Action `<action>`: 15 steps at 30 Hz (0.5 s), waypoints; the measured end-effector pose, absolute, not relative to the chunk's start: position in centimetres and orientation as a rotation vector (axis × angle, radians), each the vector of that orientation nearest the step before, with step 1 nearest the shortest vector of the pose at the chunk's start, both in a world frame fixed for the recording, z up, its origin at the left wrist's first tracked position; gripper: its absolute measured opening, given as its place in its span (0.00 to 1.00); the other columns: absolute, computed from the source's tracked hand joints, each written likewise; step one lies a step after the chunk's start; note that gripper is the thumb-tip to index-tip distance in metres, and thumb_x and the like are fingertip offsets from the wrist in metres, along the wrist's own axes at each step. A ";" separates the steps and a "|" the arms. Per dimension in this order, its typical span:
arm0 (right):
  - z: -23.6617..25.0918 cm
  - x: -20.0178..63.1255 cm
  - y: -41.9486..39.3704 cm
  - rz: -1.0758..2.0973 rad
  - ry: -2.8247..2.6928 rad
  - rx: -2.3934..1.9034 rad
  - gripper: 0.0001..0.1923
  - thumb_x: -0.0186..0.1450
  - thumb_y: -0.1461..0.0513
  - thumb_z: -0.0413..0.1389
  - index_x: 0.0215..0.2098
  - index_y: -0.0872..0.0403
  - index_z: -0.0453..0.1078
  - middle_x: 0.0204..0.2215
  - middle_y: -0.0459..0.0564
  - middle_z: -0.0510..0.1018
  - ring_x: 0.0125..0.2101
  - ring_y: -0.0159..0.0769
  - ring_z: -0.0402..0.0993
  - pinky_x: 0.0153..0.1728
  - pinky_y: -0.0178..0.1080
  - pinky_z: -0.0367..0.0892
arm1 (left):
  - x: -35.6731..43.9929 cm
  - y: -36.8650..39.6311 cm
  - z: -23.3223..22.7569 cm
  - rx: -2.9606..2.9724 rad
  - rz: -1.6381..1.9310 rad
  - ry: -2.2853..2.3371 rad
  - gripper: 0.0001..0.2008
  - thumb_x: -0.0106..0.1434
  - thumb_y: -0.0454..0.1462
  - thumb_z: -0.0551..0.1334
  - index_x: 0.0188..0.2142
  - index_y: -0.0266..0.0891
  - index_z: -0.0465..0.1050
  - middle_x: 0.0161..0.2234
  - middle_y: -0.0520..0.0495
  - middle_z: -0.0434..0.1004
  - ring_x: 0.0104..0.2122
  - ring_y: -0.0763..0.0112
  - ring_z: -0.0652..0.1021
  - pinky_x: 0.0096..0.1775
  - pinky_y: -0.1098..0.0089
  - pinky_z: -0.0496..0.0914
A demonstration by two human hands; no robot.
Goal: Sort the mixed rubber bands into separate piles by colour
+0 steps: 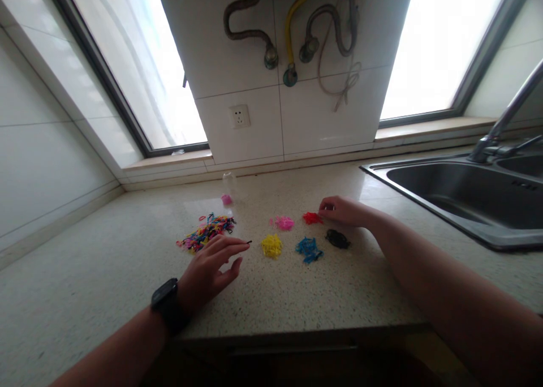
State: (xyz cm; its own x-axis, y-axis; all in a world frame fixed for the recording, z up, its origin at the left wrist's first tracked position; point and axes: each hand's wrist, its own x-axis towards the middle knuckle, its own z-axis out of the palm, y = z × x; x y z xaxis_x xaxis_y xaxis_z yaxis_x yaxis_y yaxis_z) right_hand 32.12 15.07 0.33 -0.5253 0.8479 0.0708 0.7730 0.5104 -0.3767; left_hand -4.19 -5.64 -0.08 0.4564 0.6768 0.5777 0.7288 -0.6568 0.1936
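A mixed pile of small coloured rubber bands [206, 231] lies on the speckled countertop [297, 285]. To its right sit separate small piles: pink [283, 223], red [312, 218], yellow [271, 245], blue [309, 249] and black [337, 239]. My left hand [211, 268], with a black watch on the wrist, hovers just right of the mixed pile and pinches a thin black band [246, 243] at its fingertips. My right hand [344, 210] rests on the counter with its fingertips touching the red pile.
A clear jar with a pink lid [228, 188] lies behind the piles near the wall. A steel sink [462, 197] and tap [504, 121] are at the right. A wall socket [240, 116] and hoses hang above. The counter's front edge is near me.
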 end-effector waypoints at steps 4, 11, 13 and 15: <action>0.4 32.1 15.0 0.438 -2.514 -1.365 0.18 0.64 0.49 0.55 0.39 0.54 0.76 0.34 0.53 0.81 0.31 0.38 0.73 0.30 0.37 0.62 | -4.0 -5.8 0.1 -2.624 -0.926 -1.199 0.22 0.66 0.30 0.60 0.58 0.45 0.68 0.52 0.44 0.75 0.49 0.65 0.74 0.50 0.58 0.73; 0.3 32.2 15.1 0.453 -2.513 -1.367 0.19 0.63 0.48 0.55 0.39 0.54 0.77 0.34 0.53 0.81 0.31 0.38 0.73 0.31 0.37 0.63 | -3.8 -6.0 0.2 -2.656 -0.857 -1.160 0.24 0.66 0.30 0.59 0.61 0.45 0.65 0.56 0.44 0.73 0.51 0.64 0.73 0.52 0.56 0.71; 0.4 32.2 15.0 0.455 -2.510 -1.367 0.19 0.63 0.48 0.55 0.39 0.54 0.76 0.34 0.53 0.81 0.32 0.38 0.73 0.31 0.37 0.63 | -3.8 -6.0 0.2 -2.667 -0.830 -1.156 0.25 0.66 0.30 0.59 0.61 0.44 0.64 0.57 0.44 0.73 0.52 0.64 0.73 0.53 0.56 0.71; 0.4 32.1 15.0 0.457 -2.510 -1.368 0.18 0.64 0.49 0.55 0.39 0.54 0.76 0.34 0.53 0.81 0.31 0.38 0.73 0.30 0.37 0.62 | -3.7 -6.0 0.2 -2.679 -0.797 -1.163 0.25 0.66 0.31 0.58 0.62 0.44 0.63 0.58 0.44 0.72 0.53 0.63 0.72 0.54 0.55 0.70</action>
